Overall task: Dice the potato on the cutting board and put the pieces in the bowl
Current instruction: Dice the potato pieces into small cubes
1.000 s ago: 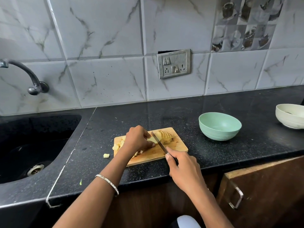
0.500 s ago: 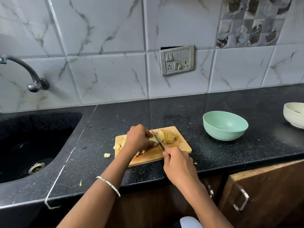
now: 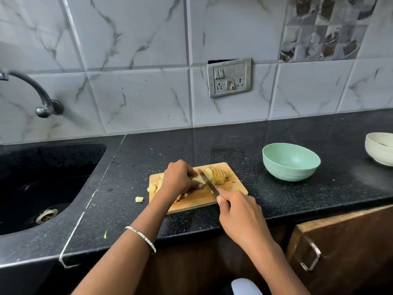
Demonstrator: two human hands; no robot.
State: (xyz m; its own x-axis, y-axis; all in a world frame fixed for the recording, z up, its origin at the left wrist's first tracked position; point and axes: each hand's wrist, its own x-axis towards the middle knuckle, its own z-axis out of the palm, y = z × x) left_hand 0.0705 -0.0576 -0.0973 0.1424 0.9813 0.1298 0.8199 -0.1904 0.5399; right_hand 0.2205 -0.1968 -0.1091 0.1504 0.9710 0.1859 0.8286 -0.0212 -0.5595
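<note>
Green bowl (image 3: pixel 291 172) bare inside, left fingers (image 3: pixel 192 173) holding potato piece (image 3: pixel 198 179), right fingers (image 3: pixel 223 201) gripping knife (image 3: pixel 209 184)

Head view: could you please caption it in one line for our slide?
The left hand steadies potato on the cutting board, the right hand cuts with a knife, green bowl nearby.

Your black desk (image 3: pixel 191 145) carries the board (image 3: pixel 197 202) near the front edge, a green bowl (image 3: pixel 291 172) right of it, a white bowl (image 3: pixel 378 152) farther right, a potato cube (image 3: pixel 139 199) just left of the board, and perhaps a green scrap (image 3: pixel 105 235).
</note>
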